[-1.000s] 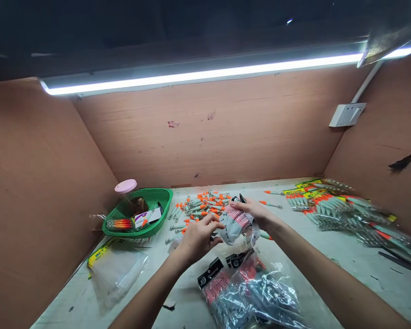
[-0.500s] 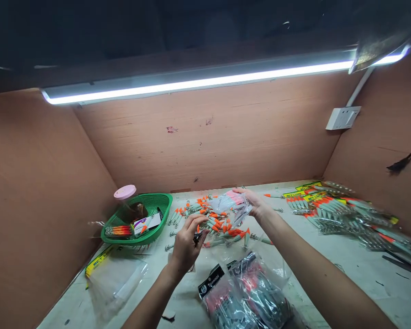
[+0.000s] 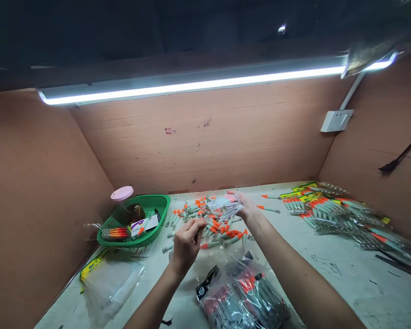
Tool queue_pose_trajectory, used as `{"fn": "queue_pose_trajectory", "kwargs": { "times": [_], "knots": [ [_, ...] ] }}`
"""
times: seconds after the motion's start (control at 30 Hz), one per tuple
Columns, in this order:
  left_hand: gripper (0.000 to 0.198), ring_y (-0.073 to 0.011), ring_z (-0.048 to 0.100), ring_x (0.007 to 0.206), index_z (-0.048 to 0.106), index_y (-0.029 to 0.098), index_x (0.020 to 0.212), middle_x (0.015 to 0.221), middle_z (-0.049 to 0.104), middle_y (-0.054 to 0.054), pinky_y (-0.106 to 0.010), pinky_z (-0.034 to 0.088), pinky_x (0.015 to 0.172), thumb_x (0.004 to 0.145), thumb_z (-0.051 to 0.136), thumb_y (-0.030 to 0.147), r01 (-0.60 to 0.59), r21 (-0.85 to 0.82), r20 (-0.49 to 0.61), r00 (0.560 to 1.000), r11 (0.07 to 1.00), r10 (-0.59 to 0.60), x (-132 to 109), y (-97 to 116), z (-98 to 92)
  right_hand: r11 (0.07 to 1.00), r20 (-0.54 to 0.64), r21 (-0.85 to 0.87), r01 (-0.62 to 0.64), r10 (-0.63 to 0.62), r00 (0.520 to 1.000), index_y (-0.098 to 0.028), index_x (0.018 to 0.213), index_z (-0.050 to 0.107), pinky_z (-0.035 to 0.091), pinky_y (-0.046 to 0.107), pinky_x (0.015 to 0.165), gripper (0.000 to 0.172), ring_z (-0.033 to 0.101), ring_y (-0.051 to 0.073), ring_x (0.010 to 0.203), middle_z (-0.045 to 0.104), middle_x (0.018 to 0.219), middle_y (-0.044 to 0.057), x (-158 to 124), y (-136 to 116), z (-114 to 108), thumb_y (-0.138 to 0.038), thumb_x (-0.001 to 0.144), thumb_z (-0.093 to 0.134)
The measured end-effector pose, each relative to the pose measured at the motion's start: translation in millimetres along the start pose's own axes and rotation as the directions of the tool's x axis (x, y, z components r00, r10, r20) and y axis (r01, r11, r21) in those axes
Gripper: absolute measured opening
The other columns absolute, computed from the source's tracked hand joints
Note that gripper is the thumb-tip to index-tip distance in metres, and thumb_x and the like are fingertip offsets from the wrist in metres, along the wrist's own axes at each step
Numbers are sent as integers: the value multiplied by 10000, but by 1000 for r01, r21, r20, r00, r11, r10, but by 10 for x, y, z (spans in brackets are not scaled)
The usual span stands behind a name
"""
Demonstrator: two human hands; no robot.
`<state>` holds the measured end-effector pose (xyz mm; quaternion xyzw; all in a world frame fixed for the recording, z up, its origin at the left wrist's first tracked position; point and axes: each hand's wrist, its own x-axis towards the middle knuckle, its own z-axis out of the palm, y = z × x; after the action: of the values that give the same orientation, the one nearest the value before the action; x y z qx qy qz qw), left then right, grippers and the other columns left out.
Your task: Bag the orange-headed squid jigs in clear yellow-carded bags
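Note:
My right hand point(image 3: 244, 206) grips a crumpled clear plastic bag point(image 3: 228, 206) with some pink on it, over a heap of squid jigs point(image 3: 222, 228) with orange tips and pale green bodies. Just in front of that heap, my left hand point(image 3: 187, 241) is closed in a pinch, and what its fingertips hold, if anything, is hidden. Below the hands lie clear packs of jigs point(image 3: 243, 297), one with a black header card point(image 3: 207, 283).
A green basket point(image 3: 166, 212) at the left holds a pink-lidded jar point(image 3: 122, 194) and packed jigs. Flat clear bags with yellow headers point(image 3: 113, 278) lie before it. Filled packs point(image 3: 335, 210) are piled at the right, with scissors point(image 3: 402, 268) nearby. A light strip hangs overhead.
My left fingers have drawn together into a pinch, and the dark thing seen by them no longer shows. The near packs look shifted, with orange tips now clearer. The whole view has moved slightly.

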<state>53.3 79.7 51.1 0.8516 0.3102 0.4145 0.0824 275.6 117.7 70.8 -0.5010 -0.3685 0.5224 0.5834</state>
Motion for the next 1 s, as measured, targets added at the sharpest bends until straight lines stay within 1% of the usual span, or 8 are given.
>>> {"fn": "queue_pose_trajectory", "kwargs": {
  "times": [0.2,0.37,0.47,0.53,0.67,0.77,0.87,1.0],
  "knots": [
    [411,-260,589,1118,531,244,1264,1228,614,-111,-402,505,886,885,393,162,207,71,32,977,976,-210,-207,-25,-1,997,-144,76,9,2,990,-164,1192,533,516,413,825,332,593,204,993,567,1184,82,317,-7,211,-336,909,551],
    [286,-241,685,896,686,209,1014,972,733,-75,-361,539,803,775,542,145,244,-2,373,900,970,-226,-344,90,-257,998,-205,28,51,-45,978,-157,1189,534,515,409,825,332,595,203,990,568,1180,83,441,-104,132,-333,908,553],
    [513,-180,676,948,629,252,1151,1044,727,-10,-266,522,827,681,572,54,225,-158,588,804,961,-92,-442,345,-311,992,-202,-70,103,-115,973,-159,1185,537,516,410,824,328,596,205,989,570,1177,79,447,-139,58,-333,908,554],
    [651,-151,660,986,563,279,1241,1085,712,8,-235,493,864,657,531,-7,236,-327,714,696,915,76,-565,546,-271,977,-179,-155,146,-174,968,-158,1180,540,517,407,821,324,597,203,985,573,1172,77,440,-148,41,-332,907,555],
    [462,-156,678,890,639,252,1127,1024,724,-25,-197,495,766,728,552,36,275,-504,811,477,819,339,-873,800,-203,902,-99,-356,244,-296,950,-156,1174,544,520,401,812,321,601,201,973,578,1161,74,418,-224,72,-334,906,556],
    [231,-141,668,761,686,213,906,888,726,-22,-175,476,661,751,568,89,254,-424,816,524,869,245,-912,772,-401,788,16,-519,331,-378,926,-153,1160,546,512,405,814,318,595,206,971,576,1150,67,322,-341,130,-346,907,550],
    [160,-142,639,750,661,205,858,829,707,-10,-210,471,690,806,514,168,371,-115,726,665,921,-177,-718,566,-713,609,244,-658,442,-383,891,-138,1015,594,468,368,830,178,560,205,989,577,1103,57,40,-389,220,-215,854,593],
    [240,-191,640,895,673,190,942,989,712,-57,-268,471,771,838,467,255,423,171,627,650,890,-430,-492,219,-720,348,598,-728,591,-99,795,-156,719,587,379,260,664,188,548,158,774,607,791,23,-607,-203,314,14,639,572]
  ]
}}
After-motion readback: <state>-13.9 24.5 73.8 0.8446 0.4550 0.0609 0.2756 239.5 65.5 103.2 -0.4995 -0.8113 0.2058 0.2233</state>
